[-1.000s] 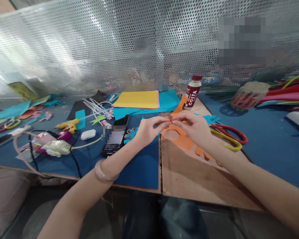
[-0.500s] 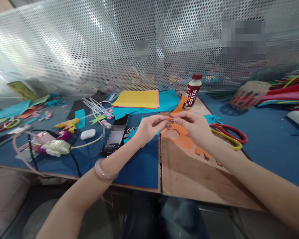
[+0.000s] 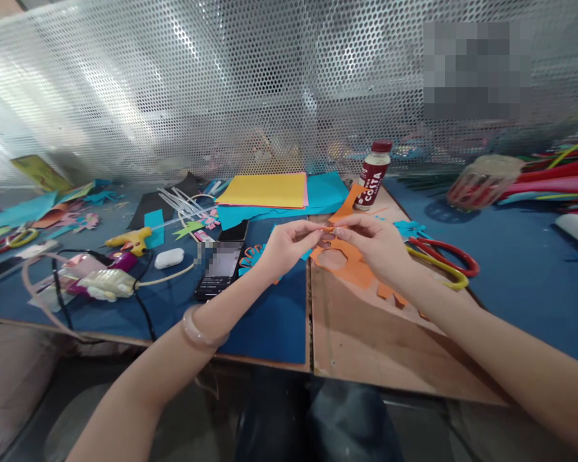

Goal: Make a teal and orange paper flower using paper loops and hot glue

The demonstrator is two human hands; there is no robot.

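Between the fingertips of both hands is a small orange paper piece (image 3: 328,229). My left hand (image 3: 289,247) pinches its left end, and my right hand (image 3: 373,240) pinches the right end, the fingertips nearly touching. Beneath and beside my right hand lies a cut orange sheet (image 3: 347,266) with a round hole in it. A blue paper shape with orange loops (image 3: 251,258) lies left of my left hand, partly hidden by it.
A Costa bottle (image 3: 370,176) stands behind my right hand. Red and yellow scissors (image 3: 446,260) lie right of it. Yellow paper (image 3: 264,190) sits behind my left hand; a phone (image 3: 220,269), earbud case (image 3: 169,258) and glue gun (image 3: 131,240) are further left.
The fingertips have shifted very slightly around the orange piece, which stays between them. Nothing else has visibly moved on the table.
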